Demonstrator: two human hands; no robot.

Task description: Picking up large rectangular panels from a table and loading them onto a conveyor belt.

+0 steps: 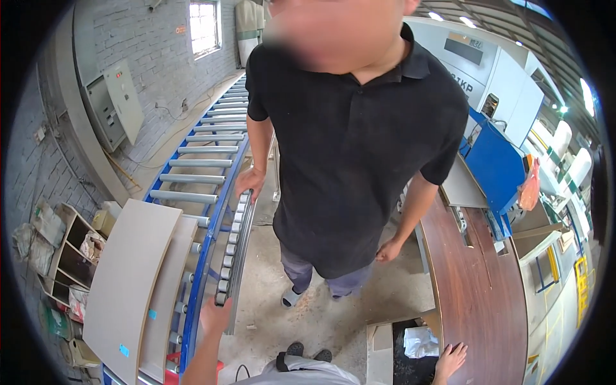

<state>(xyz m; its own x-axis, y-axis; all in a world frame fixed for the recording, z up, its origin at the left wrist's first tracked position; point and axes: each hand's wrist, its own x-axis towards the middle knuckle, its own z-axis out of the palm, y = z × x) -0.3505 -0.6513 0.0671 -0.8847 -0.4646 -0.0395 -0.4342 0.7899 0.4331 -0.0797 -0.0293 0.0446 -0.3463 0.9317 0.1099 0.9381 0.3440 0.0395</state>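
Note:
At the lower left, my left hand (215, 314) is closed round the near end of a narrow metal roller rail (229, 252) with a row of small white wheels. The rail runs alongside the blue frame of a roller conveyor (205, 163). A co-worker in a black shirt (359, 160) stands facing me and has one hand (249, 181) on the rail's far end; that person's other hand (387, 250) hangs beside the table. My right hand (452, 359) rests flat, fingers apart, on the dark wood-grain table top (481, 295).
Pale panels (131, 282) lie on the conveyor's near end, with shelving (70, 250) beside them. Under the table, an open compartment (380, 350) holds white plastic (420, 342). A blue machine part (494, 167) stands at the table's far end. An electrical cabinet (106, 112) hangs at the left wall.

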